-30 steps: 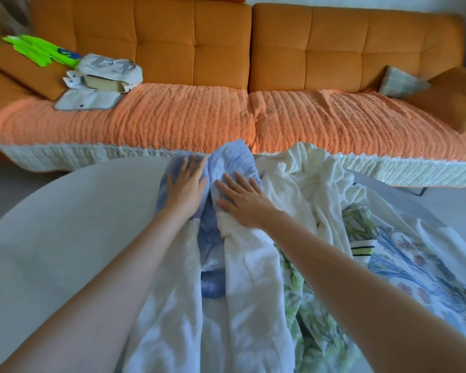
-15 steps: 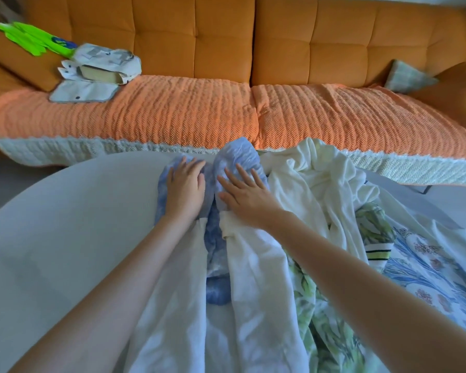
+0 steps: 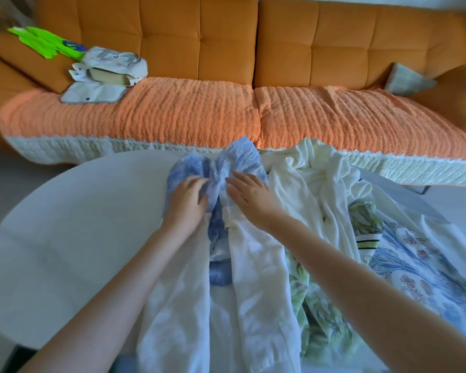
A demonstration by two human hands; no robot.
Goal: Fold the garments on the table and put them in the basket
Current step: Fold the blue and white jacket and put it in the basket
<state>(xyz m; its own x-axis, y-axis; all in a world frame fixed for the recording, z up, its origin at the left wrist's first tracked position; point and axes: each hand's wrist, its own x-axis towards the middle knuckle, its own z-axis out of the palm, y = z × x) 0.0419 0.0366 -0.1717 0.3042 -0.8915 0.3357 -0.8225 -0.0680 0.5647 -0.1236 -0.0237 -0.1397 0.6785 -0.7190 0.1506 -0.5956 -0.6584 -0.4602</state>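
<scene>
- White garment (image 3: 189, 305): nearest you. It lies lengthwise on the table, from the bottom edge up to your hands, with its two front panels parted down the middle.
- Blue garment (image 3: 219, 246): crumpled in the gap between those panels. It runs away from you and bunches into two humps at the table's far rim.
- Your left hand (image 3: 187, 196): palm down on the left blue hump, fingers together and nearly straight, gripping nothing.
- Your right hand (image 3: 249, 195): palm down with straight, slightly spread fingers. It rests across the top of the right white panel and the blue cloth beside it, holding nothing.
- Leaf-print garment (image 3: 315, 319): to your right, partly under the white one.
- Floral garment (image 3: 414, 265): further right, beside the leaf print.
- Cream garment (image 3: 320, 179): heaped just beyond your right hand.
- Table (image 3: 65, 224): round and pale. The garments cover its right half.
- Sofa (image 3: 199, 36): orange, beyond the table, with a textured orange throw (image 3: 172, 111) over the seat.
- Pouch (image 3: 111, 68): grey and white, flap open, at the sofa's left end, with a green item (image 3: 38, 41) behind it.
- Cushion (image 3: 406, 79): at the sofa's right end, blurred.
</scene>
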